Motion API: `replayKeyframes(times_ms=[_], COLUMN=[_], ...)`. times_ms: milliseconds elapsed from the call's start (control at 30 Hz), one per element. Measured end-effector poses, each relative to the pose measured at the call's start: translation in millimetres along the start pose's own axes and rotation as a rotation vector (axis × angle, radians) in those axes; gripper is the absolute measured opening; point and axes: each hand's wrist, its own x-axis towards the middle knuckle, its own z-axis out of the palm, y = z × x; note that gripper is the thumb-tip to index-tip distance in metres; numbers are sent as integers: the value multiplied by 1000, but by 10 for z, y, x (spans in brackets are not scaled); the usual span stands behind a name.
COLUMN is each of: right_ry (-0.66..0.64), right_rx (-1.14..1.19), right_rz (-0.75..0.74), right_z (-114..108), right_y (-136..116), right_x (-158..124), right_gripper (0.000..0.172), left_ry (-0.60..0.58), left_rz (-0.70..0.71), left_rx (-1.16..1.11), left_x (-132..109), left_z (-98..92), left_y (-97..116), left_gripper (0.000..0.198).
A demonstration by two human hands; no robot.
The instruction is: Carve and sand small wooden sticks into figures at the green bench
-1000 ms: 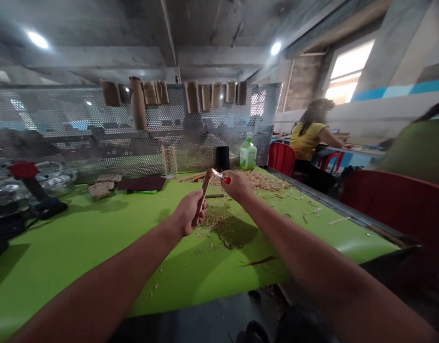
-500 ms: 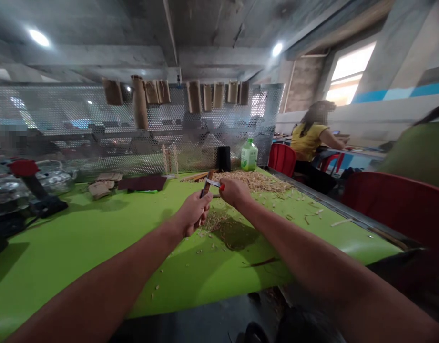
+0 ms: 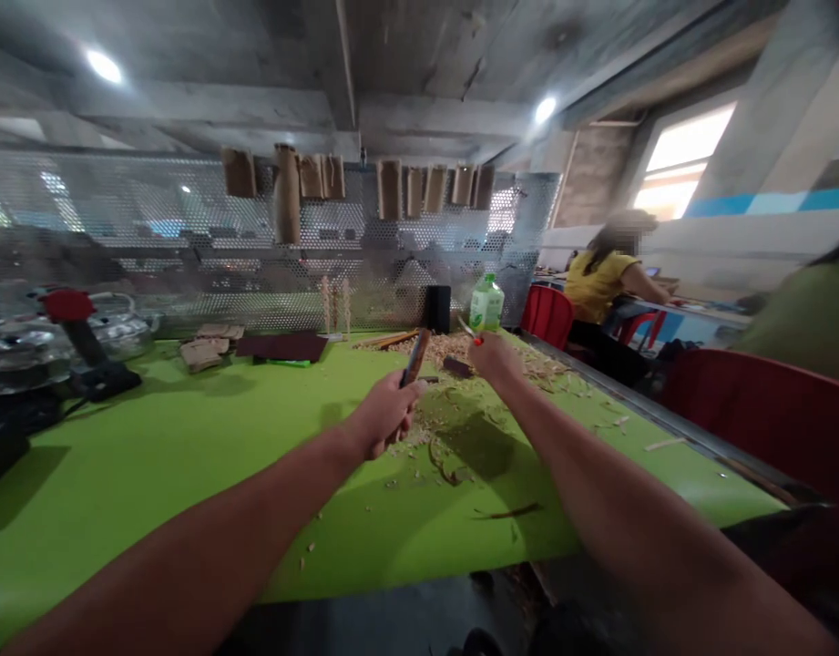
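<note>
My left hand [image 3: 386, 415] is closed around a brown wooden stick [image 3: 416, 355], which tilts up and away from me above the green table. My right hand [image 3: 501, 361] grips a knife [image 3: 465, 326] with a red handle, its pale blade pointing up to the left. The blade is apart from the stick, to its right. Beneath and beyond both hands lie wood shavings [image 3: 429, 428]. A dark block [image 3: 457, 367] rests among the shavings between the hands.
A green-labelled jug [image 3: 486, 303] and a black upright object [image 3: 438, 309] stand at the back. Kettles [image 3: 122, 330] and a red-topped device [image 3: 67, 307] are on the left. Brown sheets [image 3: 282, 347] lie farther in. To the right, a person in yellow [image 3: 600, 278] sits near red chairs [image 3: 547, 312].
My right hand has moved the knife away from the stick, to the right. The stick stays in my left hand. The view has shifted slightly, and the dark block now shows.
</note>
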Motion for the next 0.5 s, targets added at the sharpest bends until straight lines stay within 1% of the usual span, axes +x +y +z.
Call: replayKeyframes(times_ms=[100, 200, 267, 367, 500], right_ry=[-21, -59, -83, -94, -93], right_rx=[-10, -49, -79, -134, -176], right_rz=[-200, -331, -351, -359, -363], right_z=[69, 103, 114, 128, 149], right_y=[-291, -469, -509, -505, -492], right_x=[-235, -422, -478, -486, -454], right_gripper=[30, 26, 25, 24, 27], left_ry=[75, 82, 89, 97, 85], left_rz=[22, 5, -5, -25, -38], left_rx=[-10, 28, 32, 39, 89], left_x=[130, 136, 98, 48, 70], left_z=[-126, -105, -58, -11, -33], left_y=[-55, -46, -11, 35, 36], left_gripper=[17, 18, 17, 15, 12])
